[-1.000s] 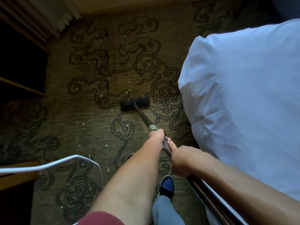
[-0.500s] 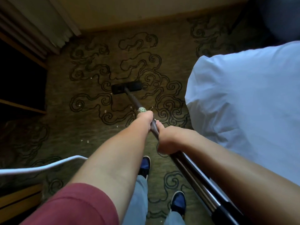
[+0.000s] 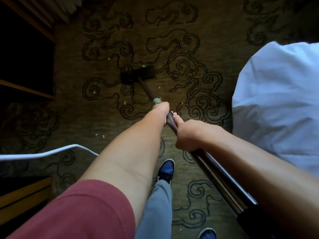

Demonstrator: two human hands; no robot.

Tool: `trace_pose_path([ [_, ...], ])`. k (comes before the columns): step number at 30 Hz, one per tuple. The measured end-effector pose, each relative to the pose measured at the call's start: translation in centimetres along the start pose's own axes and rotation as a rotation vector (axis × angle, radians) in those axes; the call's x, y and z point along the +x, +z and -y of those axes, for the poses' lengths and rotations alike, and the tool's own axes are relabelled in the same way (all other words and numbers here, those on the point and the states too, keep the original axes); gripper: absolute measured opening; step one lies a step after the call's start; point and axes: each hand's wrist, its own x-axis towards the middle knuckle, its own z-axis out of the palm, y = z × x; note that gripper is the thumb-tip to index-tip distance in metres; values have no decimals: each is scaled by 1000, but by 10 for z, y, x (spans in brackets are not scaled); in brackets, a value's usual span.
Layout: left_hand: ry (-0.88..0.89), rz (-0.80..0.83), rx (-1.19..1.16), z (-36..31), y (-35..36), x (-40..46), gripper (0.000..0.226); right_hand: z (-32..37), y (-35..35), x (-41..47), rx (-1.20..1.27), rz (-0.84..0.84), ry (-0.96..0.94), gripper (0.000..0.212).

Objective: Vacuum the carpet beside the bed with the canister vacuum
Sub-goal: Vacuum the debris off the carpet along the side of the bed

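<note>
Change: your view has tipped down since half a second ago, and the floor head sits further from the wall.
Cord: white cable [image 3: 43, 153] arcs across the carpet [image 3: 215, 31].
Floor head [image 3: 137, 74]: flat on the carpet, among crumbs [image 3: 124, 102].
Left hand [image 3: 161, 112]: you clench the wand [image 3: 214, 167] up front.
Right hand [image 3: 188, 135]: you grasp the wand just behind.
Bed [image 3: 279, 100]: white duvet.

The olive-brown carpet [image 3: 215, 28] carries dark swirling cloud outlines, flecked with pale crumbs [image 3: 124, 102]. At three o'clock lies white bedding [image 3: 279, 100]. The floor head [image 3: 137, 74] is black. At six o'clock: maroon sleeve [image 3: 82, 213], grey-blue trousers [image 3: 158, 204], blue shoe [image 3: 166, 169].
</note>
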Motion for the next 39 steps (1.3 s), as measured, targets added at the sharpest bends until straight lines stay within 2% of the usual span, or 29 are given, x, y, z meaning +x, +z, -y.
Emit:
trace_pose_path([
  [9, -14, 114, 0, 91, 54, -74, 18, -50, 68, -88, -2, 33, 62, 103],
  [12, -42, 158, -18, 146, 65, -104, 13, -66, 114, -124, 27, 42, 58, 102],
  [16, -90, 171, -7, 231, 77, -134, 17, -85, 185, -175, 50, 80, 47, 104],
  [18, -76, 164, -11, 275, 86, -143, 22, -95, 223, -198, 45, 80, 42, 105],
  [22, -80, 144, 1, 358, 100, -166, 16, -112, 293, -244, 29, 91, 22, 103],
  [26, -110, 129, 7, 417, 110, -195, 18, -126, 337, -287, 4, 126, 10, 103],
  [30, -86, 112, 0, 456, 120, -213, 19, -135, 359, -319, -36, 139, 23, 100],
  [33, -32, 41, 10, 474, 129, -215, 22, -140, 371, -330, -35, 145, 33, 98],
  [39, 30, 42, -3, 428, 140, -183, 27, -147, 342, -287, 76, 213, 78, 95],
])
